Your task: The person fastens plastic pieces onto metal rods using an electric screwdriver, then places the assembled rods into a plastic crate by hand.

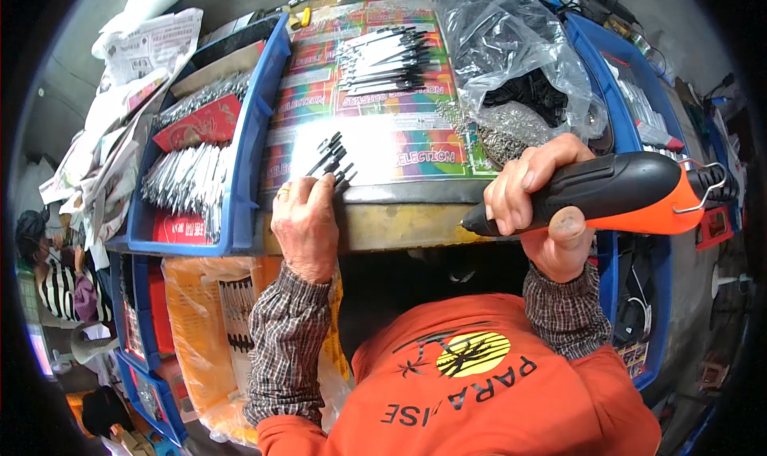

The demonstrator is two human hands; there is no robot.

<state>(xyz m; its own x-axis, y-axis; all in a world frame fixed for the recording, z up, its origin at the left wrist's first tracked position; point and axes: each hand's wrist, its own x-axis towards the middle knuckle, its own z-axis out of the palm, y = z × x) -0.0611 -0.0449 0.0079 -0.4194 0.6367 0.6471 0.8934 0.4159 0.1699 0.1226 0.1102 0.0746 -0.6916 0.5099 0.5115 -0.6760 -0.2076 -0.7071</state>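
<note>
My right hand (551, 200) is wrapped round a black and orange electric screwdriver (615, 188). Its tip points left, just over the front edge of the bench. At that edge my left hand (306, 220) has its fingers drawn together. A thin black-tipped part (345, 174) shows at its thumb and forefinger and seems pinched there. Just beyond the fingertips lie several similar parts (326, 151), partly washed out by glare. Farther back, a pile of slim silvery strips with black ends (387, 60) rests on the bright printed mat (427, 156).
Small metal screws (503, 144) lie beside a clear plastic bag (495, 40) holding black pieces (531, 96). A blue bin (240, 208) of strips stands left, another blue bin (595, 36) right. An orange plastic-lined crate (192, 312) sits below the bench (383, 224).
</note>
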